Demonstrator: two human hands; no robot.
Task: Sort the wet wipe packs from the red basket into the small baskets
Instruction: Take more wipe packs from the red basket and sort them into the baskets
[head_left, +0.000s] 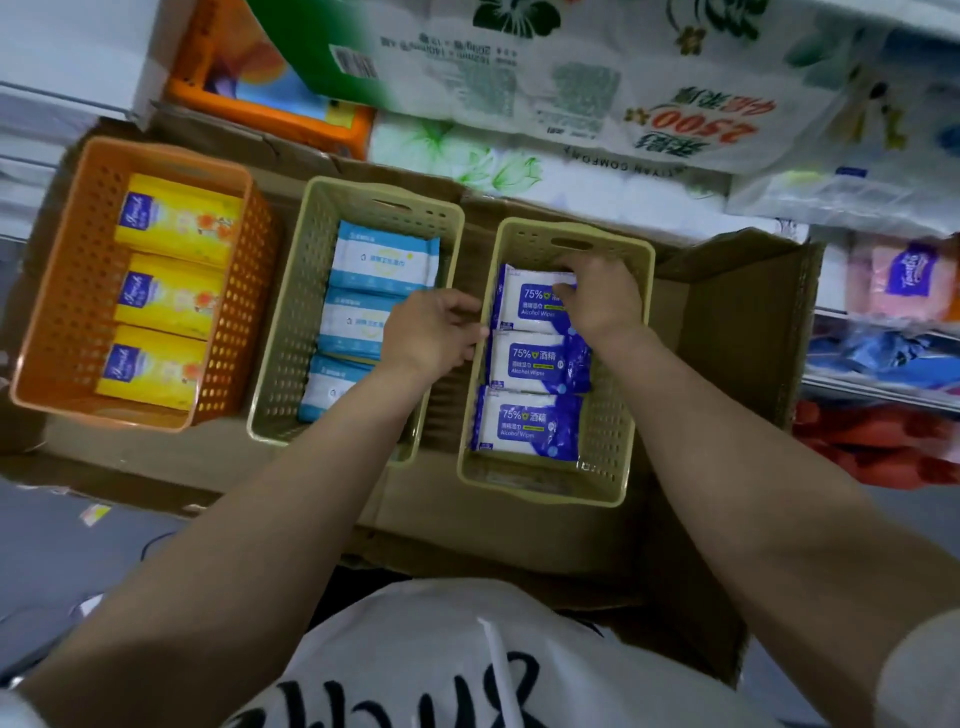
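Observation:
Three small baskets stand side by side on flattened cardboard. The orange basket (62, 291) on the left holds three yellow packs (171, 293). The middle beige basket (291, 322) holds three light blue and white packs (382, 257). The right beige basket (618, 415) holds three blue and white alcohol wipe packs; the far pack (527, 301) is under my right hand (602, 299), whose fingers press on its top edge. My left hand (434, 332) curls over the left rim of the right basket, between the two beige baskets. The red basket is not in view.
The cardboard (727, 332) lies beneath the baskets, with a flap raised at the right. Large bags of tissue rolls (597, 93) fill the shelf behind. An orange crate (270, 119) sits at the back left. Pink, blue and red packs (893, 338) crowd the right edge.

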